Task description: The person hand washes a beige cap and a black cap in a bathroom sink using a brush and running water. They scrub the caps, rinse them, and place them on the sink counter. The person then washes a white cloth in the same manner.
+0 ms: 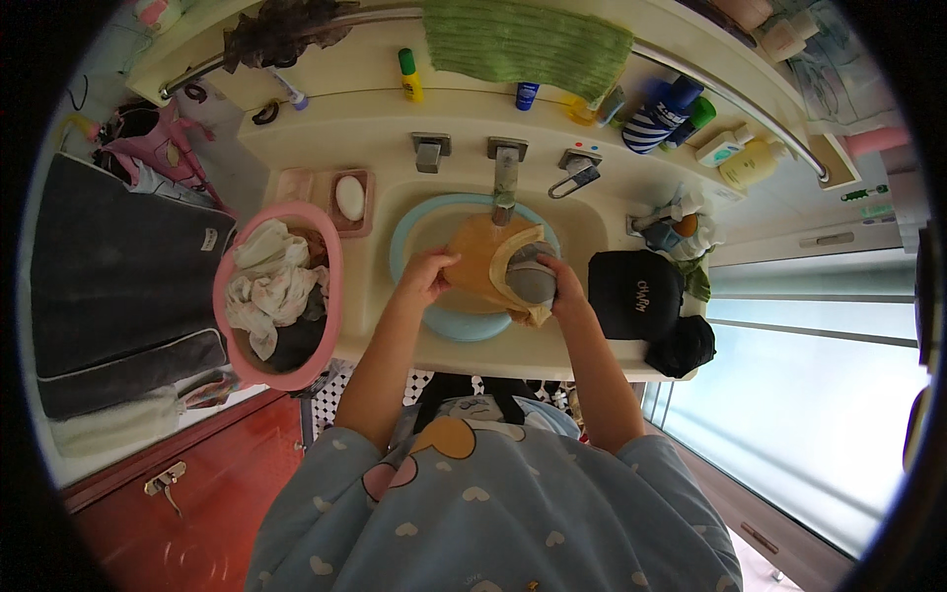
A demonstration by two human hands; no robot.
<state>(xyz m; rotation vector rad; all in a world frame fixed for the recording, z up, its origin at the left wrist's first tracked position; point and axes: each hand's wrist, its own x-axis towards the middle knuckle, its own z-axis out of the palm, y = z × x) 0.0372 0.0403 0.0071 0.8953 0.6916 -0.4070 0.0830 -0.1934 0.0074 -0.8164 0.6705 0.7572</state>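
Observation:
My left hand point(429, 276) grips the left edge of a yellow-orange cloth item point(473, 255) with a paler trim. My right hand point(564, 287) holds its right side, together with a grey rounded piece point(531, 278) framed by the trim; whether the two are joined I cannot tell. The cloth is spread between both hands, over a light-blue plastic basin point(464, 325) that sits in a cream sink point(592, 222). Right above the cloth is the mouth of the metal faucet point(504, 185). The cloth hides much of the basin's inside.
A pink basket point(335, 296) of crumpled clothes stands left of the sink, near a white soap bar point(350, 198) in a pink dish. A black pouch point(636, 294) lies at the right rim. Bottles point(658, 118) line the back ledge below a green towel point(525, 44).

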